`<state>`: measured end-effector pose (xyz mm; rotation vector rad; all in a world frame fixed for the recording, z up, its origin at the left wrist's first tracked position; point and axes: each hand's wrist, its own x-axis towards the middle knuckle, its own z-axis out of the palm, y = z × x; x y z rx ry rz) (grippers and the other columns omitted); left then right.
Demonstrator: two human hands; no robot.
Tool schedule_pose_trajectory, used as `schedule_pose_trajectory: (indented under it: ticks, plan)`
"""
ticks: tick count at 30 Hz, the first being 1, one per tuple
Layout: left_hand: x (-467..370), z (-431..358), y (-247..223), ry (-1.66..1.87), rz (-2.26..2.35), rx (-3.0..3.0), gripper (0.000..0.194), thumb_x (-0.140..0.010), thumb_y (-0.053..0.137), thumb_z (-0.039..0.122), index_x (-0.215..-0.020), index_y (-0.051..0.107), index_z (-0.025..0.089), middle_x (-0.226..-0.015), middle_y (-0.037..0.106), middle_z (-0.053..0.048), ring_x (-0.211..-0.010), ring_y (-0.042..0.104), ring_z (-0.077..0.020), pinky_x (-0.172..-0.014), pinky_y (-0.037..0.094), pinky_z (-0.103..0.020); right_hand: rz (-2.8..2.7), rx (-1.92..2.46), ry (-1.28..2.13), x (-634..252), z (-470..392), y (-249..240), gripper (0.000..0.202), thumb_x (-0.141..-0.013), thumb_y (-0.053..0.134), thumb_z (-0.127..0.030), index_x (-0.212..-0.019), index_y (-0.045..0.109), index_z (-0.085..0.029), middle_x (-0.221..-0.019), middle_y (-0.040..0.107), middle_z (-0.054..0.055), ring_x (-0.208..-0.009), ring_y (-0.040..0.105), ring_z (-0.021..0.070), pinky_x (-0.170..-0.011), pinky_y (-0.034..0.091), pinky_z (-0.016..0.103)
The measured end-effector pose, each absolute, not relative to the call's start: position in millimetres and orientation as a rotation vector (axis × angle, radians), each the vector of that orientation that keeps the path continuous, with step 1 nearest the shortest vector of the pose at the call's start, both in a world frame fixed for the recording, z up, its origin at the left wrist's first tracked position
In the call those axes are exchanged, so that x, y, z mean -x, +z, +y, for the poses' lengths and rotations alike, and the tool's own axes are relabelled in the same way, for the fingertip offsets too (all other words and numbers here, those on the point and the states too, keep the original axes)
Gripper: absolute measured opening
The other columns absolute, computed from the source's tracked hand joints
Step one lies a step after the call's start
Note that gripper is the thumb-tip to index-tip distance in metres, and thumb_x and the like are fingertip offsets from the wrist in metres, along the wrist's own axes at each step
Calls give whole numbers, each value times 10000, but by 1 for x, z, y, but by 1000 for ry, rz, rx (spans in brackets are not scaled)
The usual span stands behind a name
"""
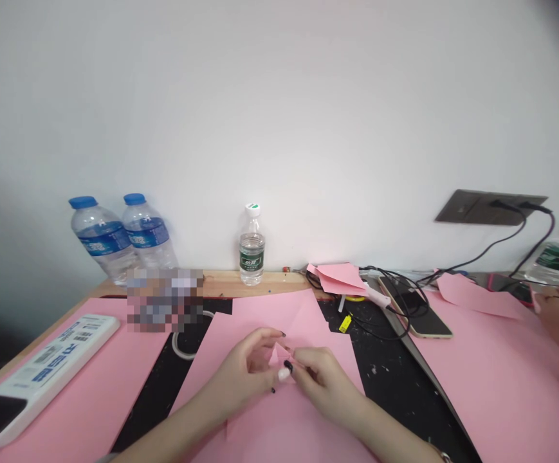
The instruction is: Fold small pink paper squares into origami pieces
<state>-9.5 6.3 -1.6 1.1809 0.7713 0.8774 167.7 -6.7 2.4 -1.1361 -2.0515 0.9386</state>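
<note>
While our right hand [324, 379] pinches the folded paper [278, 355] inward of the tabletop's [219, 284] far edge, our left hand [250, 365] curls around, grip unclear; light, crumpling easily, it likely suits fold-edge holds.

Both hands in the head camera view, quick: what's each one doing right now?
Left hand: curled, touching the small pink folded paper.
Right hand: fingers closed, pinching that paper's edge.

Folded pink paper [279, 354]: small, creased, coming to a point, partly hidden
Tip: pointing toward the far edge of the large pink sheet [303, 424]
Place: sitting over that sheet's middle
</note>
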Motion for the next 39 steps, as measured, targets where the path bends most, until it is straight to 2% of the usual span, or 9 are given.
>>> schedule_pose_trajectory:
  ticks: [3,6,10,13,18,22,29,34,39]
  plan:
    - [14,7,2,829,906,-1280,226,-767,649,348,-849,620,140,-828,648,-55,-658,587,-141,-596,492,-257,-2096,1147,876,-168,-4,1,360,-893,408,-207,-576,236,-205,-536,244,-67,-499,271,94,-481,198,235]
    - [15,9,1,873,981,-1302,222,-762,645,347,-697,623,137,-695,633,-25,-614,569,-138,-579,490,-250,-2092,1187,811,-169,-2,1,365,-869,452,-204,-563,251,-203,-526,249,-71,-494,274,91,-482,204,233]
    - [13,10,-1,873,1000,-1232,231,-756,637,360,-681,619,142,-679,634,-20,-631,587,-156,-585,505,-265,-2041,1236,791,-169,-2,0,260,-826,513,-181,-591,401,-186,-546,348,-63,-514,341,93,-492,246,220]
    - [12,9,-3,882,1026,-1210,242,-723,666,350,-619,582,148,-625,595,4,-602,582,-152,-578,510,-273,-2025,1268,816,-169,-2,-3,227,-800,550,-166,-593,457,-175,-522,356,-68,-497,352,90,-483,255,212]
    - [14,8,-7,803,998,-1291,184,-736,639,312,-663,584,152,-681,605,-2,-643,598,-161,-610,506,-280,-2001,1264,854,-171,1,-8,238,-822,526,-130,-592,480,-172,-528,476,-43,-502,438,98,-495,305,200]
    - [16,7,-3,730,1031,-1617,164,-777,585,270,-679,631,147,-666,611,-8,-636,575,-154,-598,451,-247,-2066,1196,748,-174,2,-9,248,-835,520,-133,-592,488,-175,-561,496,-28,-529,454,110,-511,322,207]
    - [16,3,3,717,1163,-1877,195,-811,528,223,-739,693,149,-678,659,-31,-639,571,-156,-578,400,-225,-2077,1116,669,-174,0,-7,115,-843,567,-181,-734,599,-164,-632,579,2,-560,502,125,-531,362,207]
    - [14,0,0,750,1112,-2037,170,-791,529,171,-741,691,171,-674,658,-23,-624,560,-152,-592,405,-227,-2120,1184,663,-174,-2,-10,193,-843,572,-173,-654,535,-172,-604,570,-6,-552,519,123,-524,362,200]
    - [13,-2,-4,767,1075,-2133,185,-777,500,119,-669,636,180,-648,633,-13,-608,539,-145,-605,404,-230,-2276,1204,599,-175,-6,-10,198,-883,502,-197,-686,489,-181,-642,587,15,-576,547,142,-523,366,213]
